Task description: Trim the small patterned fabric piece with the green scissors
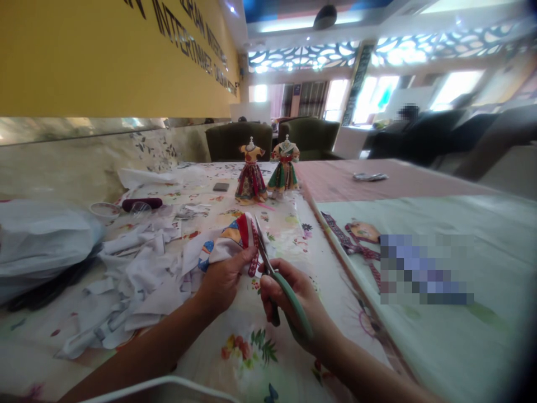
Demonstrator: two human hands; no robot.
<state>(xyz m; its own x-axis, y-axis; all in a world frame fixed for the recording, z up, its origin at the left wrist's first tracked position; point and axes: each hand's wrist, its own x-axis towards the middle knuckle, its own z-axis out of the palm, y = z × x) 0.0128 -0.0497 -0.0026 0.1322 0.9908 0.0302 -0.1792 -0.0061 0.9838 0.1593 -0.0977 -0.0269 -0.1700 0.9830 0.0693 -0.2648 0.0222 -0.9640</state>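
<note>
My left hand (224,280) is closed on a piece of fabric (224,243), white with blue and orange print and a red band, held up over the table. Along the fabric's right edge runs a patterned red trim (254,254), its lower end hanging below my left fingers. My right hand (293,296) holds green-handled scissors (289,299), with fingers around the handles. The scissor blades point up and away, lying beside the trim; whether they touch it I cannot tell.
White fabric scraps (142,274) and a white plastic bag (42,240) lie left. Two small dressed dress forms (250,176) stand ahead near a small grey block (221,187). Patterned strips (339,232) lie right on the flowered tablecloth (210,347). Chairs (239,140) stand beyond.
</note>
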